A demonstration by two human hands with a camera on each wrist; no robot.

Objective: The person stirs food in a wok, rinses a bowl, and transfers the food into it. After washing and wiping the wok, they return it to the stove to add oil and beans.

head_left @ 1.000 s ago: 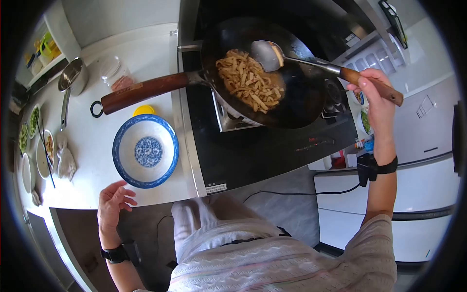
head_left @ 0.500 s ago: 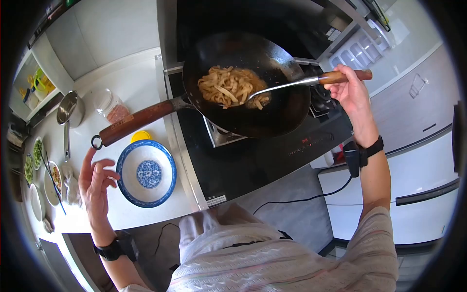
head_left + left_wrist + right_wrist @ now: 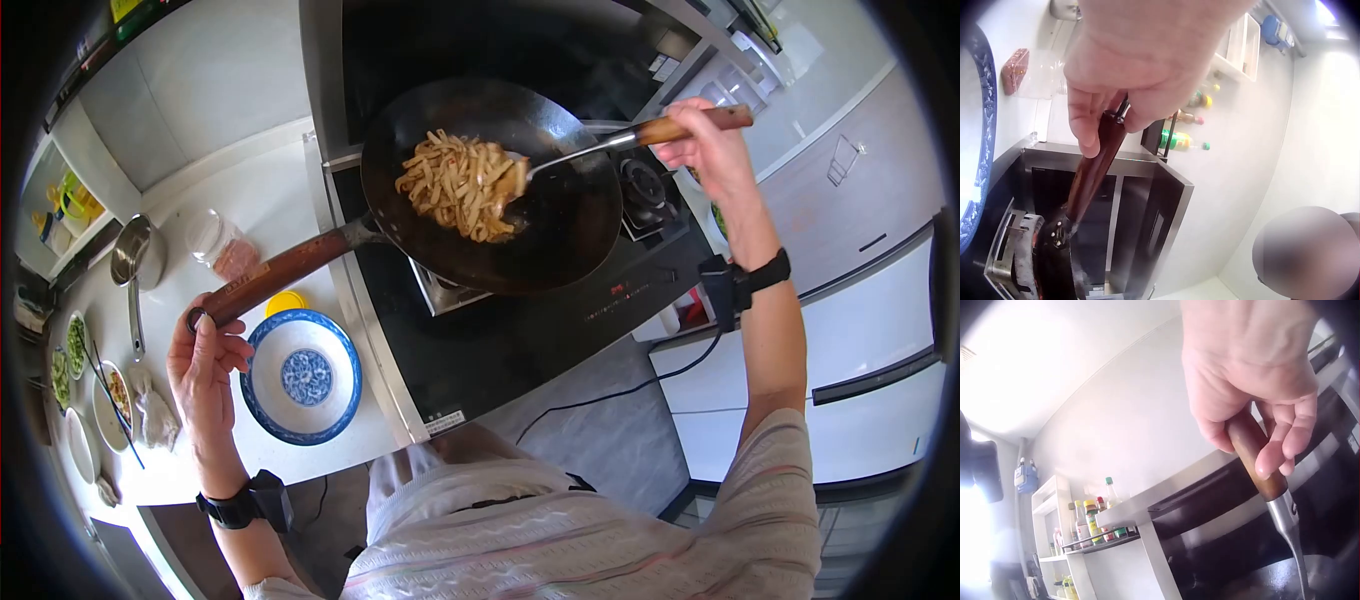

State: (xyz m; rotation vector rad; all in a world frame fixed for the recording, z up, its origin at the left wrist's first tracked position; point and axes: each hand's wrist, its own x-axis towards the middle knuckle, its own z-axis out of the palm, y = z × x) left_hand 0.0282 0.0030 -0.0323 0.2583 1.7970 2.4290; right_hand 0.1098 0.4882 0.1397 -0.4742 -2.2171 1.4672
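Note:
In the head view a dark wok [image 3: 570,245] sits on the hob with a heap of light-brown food strips [image 3: 450,190] toward its left side. My left hand [image 3: 205,375] grips the far end of the wok's wooden handle [image 3: 290,272], thumb on top near the hanging ring. The left wrist view shows fingers around that handle [image 3: 1094,165]. My right hand [image 3: 712,155] holds a metal wok spatula by its wooden handle [image 3: 655,131]. The spatula's blade is mostly hidden at the right edge of the strips. A blue-and-white bowl [image 3: 305,378] stands beside my left hand.
A yellow lid [image 3: 286,302] lies behind the bowl. Farther back are a clear jar [image 3: 222,245] and a small steel saucepan [image 3: 138,255]. Several bowls of chopped food [image 3: 112,405] line the counter's left side, with chopsticks across them. A second burner [image 3: 648,188] is right of the wok.
My left hand has risen from beside the bowl and taken hold of the wok handle's end. The spatula has gone from above the food down into the wok, at the strips' right side.

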